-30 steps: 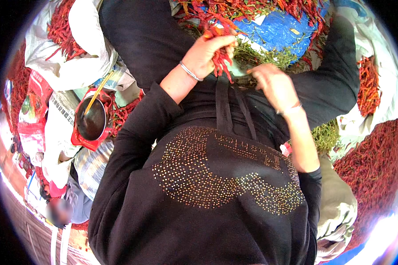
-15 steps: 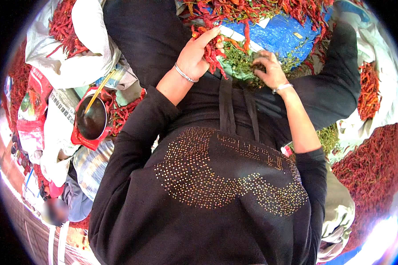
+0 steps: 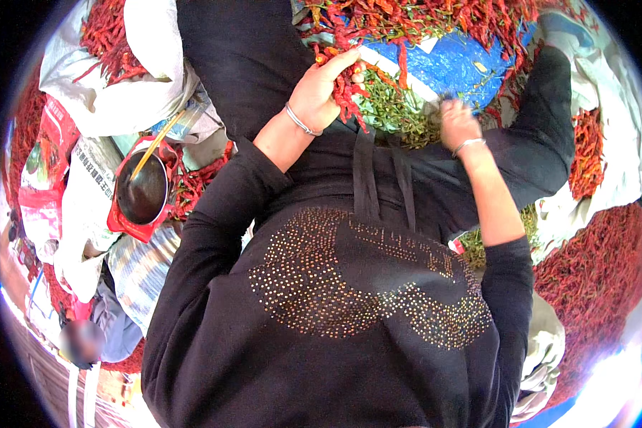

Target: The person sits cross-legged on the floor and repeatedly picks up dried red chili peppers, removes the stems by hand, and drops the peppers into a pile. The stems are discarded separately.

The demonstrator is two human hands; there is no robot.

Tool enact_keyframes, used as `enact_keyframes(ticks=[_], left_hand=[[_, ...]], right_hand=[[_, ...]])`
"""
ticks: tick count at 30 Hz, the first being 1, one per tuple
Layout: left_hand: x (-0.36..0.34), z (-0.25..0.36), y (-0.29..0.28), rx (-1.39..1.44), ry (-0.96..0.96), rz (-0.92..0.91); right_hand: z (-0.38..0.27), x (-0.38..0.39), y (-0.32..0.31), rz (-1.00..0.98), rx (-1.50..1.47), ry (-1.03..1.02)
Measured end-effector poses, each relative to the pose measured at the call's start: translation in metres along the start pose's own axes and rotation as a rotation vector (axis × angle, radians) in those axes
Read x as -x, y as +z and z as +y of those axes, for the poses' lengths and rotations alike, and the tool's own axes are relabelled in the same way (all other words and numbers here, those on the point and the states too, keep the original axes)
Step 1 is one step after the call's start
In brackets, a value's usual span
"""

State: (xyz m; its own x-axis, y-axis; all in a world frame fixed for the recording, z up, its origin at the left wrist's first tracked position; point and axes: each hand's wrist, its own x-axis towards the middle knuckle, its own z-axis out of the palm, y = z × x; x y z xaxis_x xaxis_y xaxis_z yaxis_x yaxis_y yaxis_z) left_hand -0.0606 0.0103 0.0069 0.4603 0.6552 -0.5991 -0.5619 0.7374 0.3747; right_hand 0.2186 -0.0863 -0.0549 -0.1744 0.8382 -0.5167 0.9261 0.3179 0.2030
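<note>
A bunch of dried red chili peppers (image 3: 348, 91) is gripped in my left hand (image 3: 315, 96), with the thumb along its top and the fingers wrapped round it. Just right of it, green stems (image 3: 392, 107) lie in a heap by my lap. My right hand (image 3: 461, 126) is over the right edge of that heap, near my right thigh. Its fingers look bent but are smeared by motion, so whether they hold anything cannot be made out.
Blue plastic sheeting (image 3: 453, 68) lies beyond the stems, bordered by loose red chilies (image 3: 435, 16). At left, a dark pan-like bowl (image 3: 143, 189) with yellow chopsticks (image 3: 157, 146) rests in a red holder beside white sacks (image 3: 85, 107). More chilies (image 3: 592, 257) cover the floor at right.
My right hand has moved right, from among the green stems to the edge of the heap. My left hand stays almost in place, still gripping the chilies.
</note>
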Motion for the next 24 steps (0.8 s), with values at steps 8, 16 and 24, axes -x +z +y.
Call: enact_keyframes(ticks=[8,16,24], left_hand=[[0.003,0.001,-0.002,0.044,0.003,-0.036],[0.005,-0.001,-0.004,0.078,0.001,-0.013],[0.004,-0.001,-0.005,0.07,0.025,-0.08]], right_hand=[[-0.037,0.021,-0.074,-0.242,-0.459,-0.307],[-0.082,-0.023,-0.052,0.246,-0.822,-0.225],[-0.084,0.013,-0.029,-0.02,-1.04,-0.389]])
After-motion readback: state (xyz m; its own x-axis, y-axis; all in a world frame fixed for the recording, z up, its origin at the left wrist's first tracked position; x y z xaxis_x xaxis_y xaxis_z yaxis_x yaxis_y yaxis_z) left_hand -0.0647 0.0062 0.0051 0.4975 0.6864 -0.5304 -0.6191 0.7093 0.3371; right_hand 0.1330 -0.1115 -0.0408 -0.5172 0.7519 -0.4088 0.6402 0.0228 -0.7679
